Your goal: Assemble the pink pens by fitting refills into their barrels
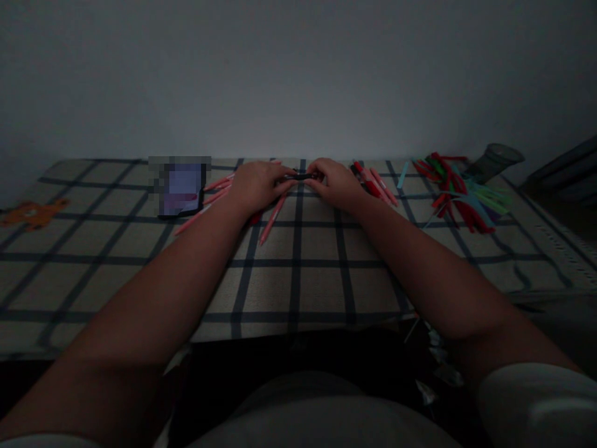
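Note:
Between both sets of fingertips, over the far middle of the table, is a thin dark pen-like stick. My left hand pinches its left end, and my right hand pinches its right end. Pink pens lie partly hidden under and beside my left hand. One more pink pen points toward me just below it, near a small red item. Close to the right side of my right hand lies a group of red, black and pink pens.
A checked cloth covers the table, which meets a wall. At left are an orange animal-shaped piece and a phone-like device, partly blurred. A pile of red, green and blue fuzzy strips lies at right beside a tilted glass.

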`<state>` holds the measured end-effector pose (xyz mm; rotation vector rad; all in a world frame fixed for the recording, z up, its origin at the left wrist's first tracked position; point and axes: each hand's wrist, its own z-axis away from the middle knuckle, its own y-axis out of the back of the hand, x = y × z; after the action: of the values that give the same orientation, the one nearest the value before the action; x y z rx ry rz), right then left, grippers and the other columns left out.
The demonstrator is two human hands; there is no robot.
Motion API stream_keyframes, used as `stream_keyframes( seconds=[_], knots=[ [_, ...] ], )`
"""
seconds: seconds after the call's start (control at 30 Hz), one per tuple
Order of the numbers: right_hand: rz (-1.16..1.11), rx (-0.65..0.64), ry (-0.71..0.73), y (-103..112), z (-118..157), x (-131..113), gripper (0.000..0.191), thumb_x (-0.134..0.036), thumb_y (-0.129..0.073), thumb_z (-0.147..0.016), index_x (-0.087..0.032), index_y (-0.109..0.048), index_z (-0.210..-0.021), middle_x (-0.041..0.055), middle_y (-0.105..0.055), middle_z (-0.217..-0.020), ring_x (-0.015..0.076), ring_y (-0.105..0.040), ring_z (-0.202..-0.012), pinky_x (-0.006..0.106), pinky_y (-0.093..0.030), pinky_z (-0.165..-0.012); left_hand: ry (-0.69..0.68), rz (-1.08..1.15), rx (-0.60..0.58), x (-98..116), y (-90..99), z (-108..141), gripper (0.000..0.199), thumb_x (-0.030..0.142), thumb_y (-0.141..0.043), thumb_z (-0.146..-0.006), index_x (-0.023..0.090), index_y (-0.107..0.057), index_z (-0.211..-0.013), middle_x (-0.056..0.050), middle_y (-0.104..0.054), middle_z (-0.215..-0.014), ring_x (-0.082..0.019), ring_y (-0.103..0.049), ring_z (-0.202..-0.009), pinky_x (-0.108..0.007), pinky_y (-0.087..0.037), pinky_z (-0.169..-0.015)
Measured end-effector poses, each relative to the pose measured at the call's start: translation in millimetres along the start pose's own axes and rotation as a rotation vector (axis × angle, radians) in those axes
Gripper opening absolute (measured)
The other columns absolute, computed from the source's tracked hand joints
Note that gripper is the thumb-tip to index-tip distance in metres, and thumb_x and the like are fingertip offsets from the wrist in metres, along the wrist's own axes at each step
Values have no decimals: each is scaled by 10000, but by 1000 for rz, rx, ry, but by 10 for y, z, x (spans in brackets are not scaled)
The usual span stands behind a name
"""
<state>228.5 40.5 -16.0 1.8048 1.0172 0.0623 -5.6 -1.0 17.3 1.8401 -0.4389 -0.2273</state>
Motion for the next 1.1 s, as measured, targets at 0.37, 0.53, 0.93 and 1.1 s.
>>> stream_keyframes(
  seconds=[0.37,0.53,0.93,1.1],
  knots=[
    [12,-9,-1,-3,8,-34,385,-504,-505,-1068,-198,-738,-1081,136,-764,-1099,288,-617,-998,405,-457,-900,11,16,-2,2,5,0,450,523,-528,-1084,374,-767,-1436,-51,-809,-1370,-319,-734,-1263,-428,-500,-1034],
    [48,-44,10,-22,-21,17,467,-520,-418,-1108,-201,-747,-1021,141,-765,-1091,293,-618,-1028,410,-454,-917,-2,5,5,13,10,6,438,535,-528,-1085,394,-771,-1422,-32,-813,-1362,-299,-735,-1260,-403,-499,-1021],
    [28,-22,-15,11,6,-23,248,-397,-631,-996,-200,-721,-1117,136,-747,-1085,302,-617,-983,418,-461,-871,13,-13,9,19,8,11,435,538,-529,-1087,373,-781,-1400,-44,-816,-1356,-299,-747,-1229,-399,-509,-976],
    [-3,-7,-8,17,10,-38,236,-362,-645,-962,-201,-703,-1125,136,-756,-1096,299,-620,-974,405,-458,-842,-19,8,33,-8,-12,8,411,541,-537,-1085,392,-789,-1374,-23,-826,-1337,-277,-745,-1233,-385,-505,-984]
  ],
)
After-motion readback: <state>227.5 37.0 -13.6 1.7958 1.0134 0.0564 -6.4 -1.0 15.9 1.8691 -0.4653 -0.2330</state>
